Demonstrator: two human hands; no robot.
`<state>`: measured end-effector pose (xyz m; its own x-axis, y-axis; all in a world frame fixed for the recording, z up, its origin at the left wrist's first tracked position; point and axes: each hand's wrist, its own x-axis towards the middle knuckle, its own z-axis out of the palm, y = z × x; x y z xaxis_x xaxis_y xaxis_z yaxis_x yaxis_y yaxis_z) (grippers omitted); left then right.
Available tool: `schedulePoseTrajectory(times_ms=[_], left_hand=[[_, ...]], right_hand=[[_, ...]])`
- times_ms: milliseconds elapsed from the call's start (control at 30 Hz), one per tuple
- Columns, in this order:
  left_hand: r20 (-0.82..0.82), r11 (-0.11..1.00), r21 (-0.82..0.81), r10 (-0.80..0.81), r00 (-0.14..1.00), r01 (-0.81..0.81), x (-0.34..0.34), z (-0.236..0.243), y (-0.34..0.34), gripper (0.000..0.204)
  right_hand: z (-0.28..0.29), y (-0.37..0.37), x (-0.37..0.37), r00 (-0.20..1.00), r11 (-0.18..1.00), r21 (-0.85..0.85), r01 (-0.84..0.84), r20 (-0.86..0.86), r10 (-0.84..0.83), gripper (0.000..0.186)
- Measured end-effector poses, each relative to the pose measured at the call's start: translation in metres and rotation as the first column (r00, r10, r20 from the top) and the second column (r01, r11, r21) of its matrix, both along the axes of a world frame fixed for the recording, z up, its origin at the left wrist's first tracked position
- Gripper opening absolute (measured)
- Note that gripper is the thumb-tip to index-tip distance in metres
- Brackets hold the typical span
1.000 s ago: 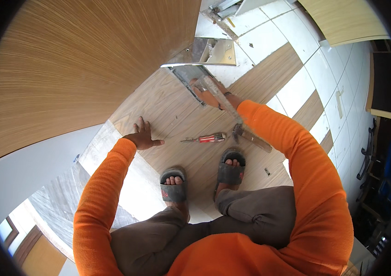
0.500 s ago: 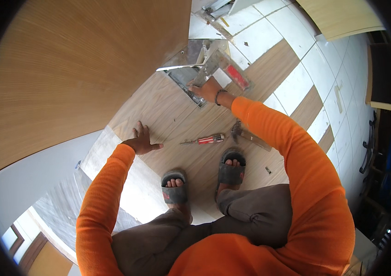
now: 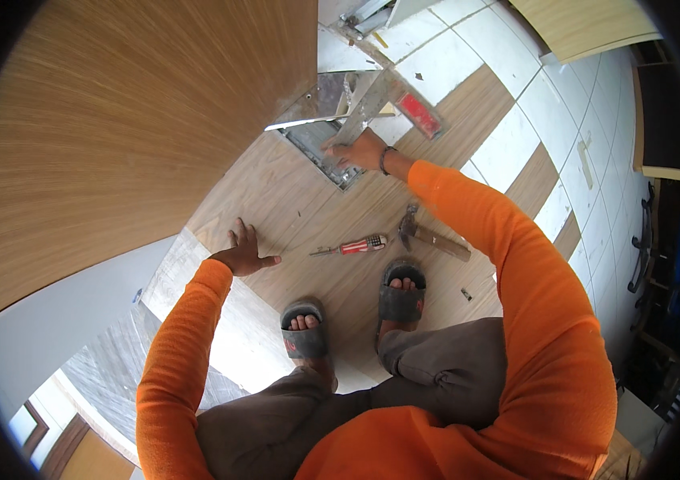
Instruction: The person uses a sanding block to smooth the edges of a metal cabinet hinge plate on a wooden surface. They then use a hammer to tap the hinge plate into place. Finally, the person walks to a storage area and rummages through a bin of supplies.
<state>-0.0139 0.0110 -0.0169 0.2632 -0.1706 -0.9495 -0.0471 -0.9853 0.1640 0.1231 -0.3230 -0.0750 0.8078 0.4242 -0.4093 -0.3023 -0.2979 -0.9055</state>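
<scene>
My left hand [image 3: 242,250] is pressed to the wood-look floor planks [image 3: 292,188], fingers spread, holding nothing. Further out and to the right, my right hand [image 3: 361,150] is closed at the near end of a scuffed grey flat piece with a red patch [image 3: 420,114]. That piece is tilted; its exact kind I cannot make out. Below the right hand's fingers is a dark rectangular recess [image 3: 317,142] in the floor. Between my hands and feet lie a screwdriver [image 3: 360,246] with a red, white and dark handle and a hammer [image 3: 434,238] with a wooden handle.
A large wood-grain panel [image 3: 140,120] stands at the left, its corner close to the recess. White tiles [image 3: 508,144] cover the floor at the right. My sandalled feet [image 3: 305,324] are near the tools. A small metal bit [image 3: 466,294] lies right of them.
The grey piece has swung up and away with my right hand, so its red patch sits farther out. My left hand stays on the floor. The view has shifted slightly.
</scene>
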Motion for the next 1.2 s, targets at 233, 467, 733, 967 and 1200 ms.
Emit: schedulePoseTrajectory(times_ms=[233, 467, 733, 967, 1200], left_hand=[[0.019, 1.0, 0.016, 0.02, 1.0, -0.02, -0.003, -0.002, 0.007, 0.13], [0.01, 1.0, -0.007, 0.0, 1.0, 0.0, -0.001, -0.004, -0.003, 0.126], [-0.003, 1.0, 0.026, -0.014, 1.0, 0.014, 0.0, -0.003, -0.001, 0.126], [0.003, 1.0, 0.019, -0.019, 1.0, 0.018, 0.001, -0.004, -0.001, 0.126], [0.003, 1.0, -0.005, 0.003, 1.0, -0.003, 0.0, -0.006, 0.001, 0.13]], right_hand=[[0.083, 0.031, -0.01, 1.0, 0.986, 0.167, 0.008, 0.006, -0.009, 0.02], [0.024, 0.023, -0.02, 0.788, 0.961, -0.264, 0.08, 0.608, 0.101, 0.02], [0.037, 0.045, -0.022, 0.896, 0.907, -0.414, -0.081, 0.368, 0.248, 0.024], [0.012, 0.04, -0.003, 0.806, 0.881, -0.473, 0.022, 0.53, 0.265, 0.024], [-0.018, 0.019, 0.024, 0.998, 0.998, -0.029, -0.056, -0.039, 0.055, 0.026]])
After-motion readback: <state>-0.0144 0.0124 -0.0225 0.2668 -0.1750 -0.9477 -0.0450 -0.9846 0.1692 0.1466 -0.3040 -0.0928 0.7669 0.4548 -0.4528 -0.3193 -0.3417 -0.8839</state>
